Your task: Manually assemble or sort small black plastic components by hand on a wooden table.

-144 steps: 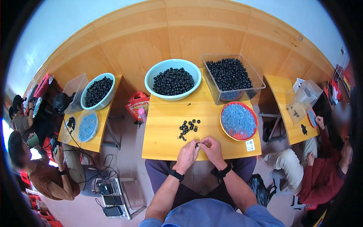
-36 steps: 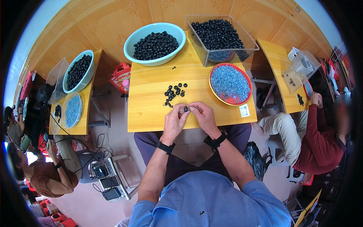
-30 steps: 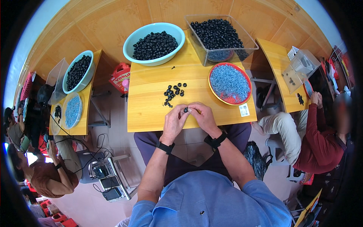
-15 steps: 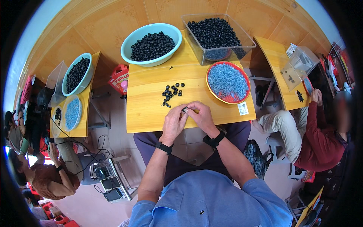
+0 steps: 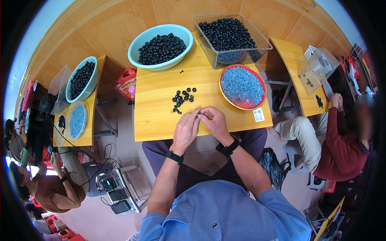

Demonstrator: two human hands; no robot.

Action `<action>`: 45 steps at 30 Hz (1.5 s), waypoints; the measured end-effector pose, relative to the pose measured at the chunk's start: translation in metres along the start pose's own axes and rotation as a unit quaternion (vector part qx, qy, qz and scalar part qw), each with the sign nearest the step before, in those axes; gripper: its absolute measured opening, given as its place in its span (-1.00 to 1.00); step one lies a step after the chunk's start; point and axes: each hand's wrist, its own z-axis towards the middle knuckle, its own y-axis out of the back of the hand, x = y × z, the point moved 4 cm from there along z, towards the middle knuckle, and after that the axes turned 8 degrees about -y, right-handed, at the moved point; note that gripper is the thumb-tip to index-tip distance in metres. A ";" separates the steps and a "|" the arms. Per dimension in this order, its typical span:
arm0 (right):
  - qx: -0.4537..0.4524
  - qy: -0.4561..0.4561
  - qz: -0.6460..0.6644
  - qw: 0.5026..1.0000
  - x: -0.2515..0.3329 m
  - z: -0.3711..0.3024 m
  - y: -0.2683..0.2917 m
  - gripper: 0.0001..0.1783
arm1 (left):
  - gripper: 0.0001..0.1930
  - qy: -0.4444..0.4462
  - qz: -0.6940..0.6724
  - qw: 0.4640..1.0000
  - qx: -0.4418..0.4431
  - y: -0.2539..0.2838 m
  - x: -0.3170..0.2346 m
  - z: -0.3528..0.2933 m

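Above the near edge of the yellow wooden table (image 5: 157, 120), my left hand (image 5: 185, 131) and my right hand (image 5: 215, 123) meet fingertip to fingertip. Both are closed on a small black part (image 5: 198, 115), mostly covered by the fingers. Just beyond them lies a loose group of black ring-shaped parts (image 5: 185, 93), with a few small dark pieces at its near end. Farther off, a single small dark screw-like piece (image 5: 181, 71) lies alone. A red bowl with a yellow rim (image 5: 220, 89), full of small bluish, thin pieces, stands to the right.
At the back stand a light-blue basin (image 5: 134, 60) and a clear plastic bin (image 5: 257, 52), both heaped with black round parts. Side tables (image 5: 89, 130) flank mine, with a person seated at each. A metal stand with devices (image 5: 128, 188) and cables is at lower left.
The fingertips of both hands have shifted slightly around the small black part, which now shows less. The loose parts, bowl and containers look the same.
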 end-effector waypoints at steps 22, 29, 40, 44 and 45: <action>0.058 -0.045 0.172 0.982 -0.008 0.001 0.001 -0.81 | -0.63 0.033 -0.033 0.999 -0.018 -0.003 0.005 -0.004; 0.054 -0.045 0.160 0.985 -0.010 0.001 0.000 -0.82 | -0.61 0.036 -0.014 0.999 -0.001 -0.003 0.008 -0.003; 0.045 -0.037 0.144 0.988 -0.006 -0.001 -0.002 -0.93 | -0.61 -0.003 0.057 0.998 -0.003 -0.006 0.004 -0.002; 0.050 -0.038 0.122 0.991 -0.005 -0.001 -0.004 -0.94 | -0.61 0.011 0.020 1.000 -0.005 -0.006 0.007 -0.004; 0.050 -0.036 0.114 0.992 -0.006 0.000 -0.004 -0.94 | -0.61 0.011 0.020 1.000 -0.005 -0.006 0.007 -0.004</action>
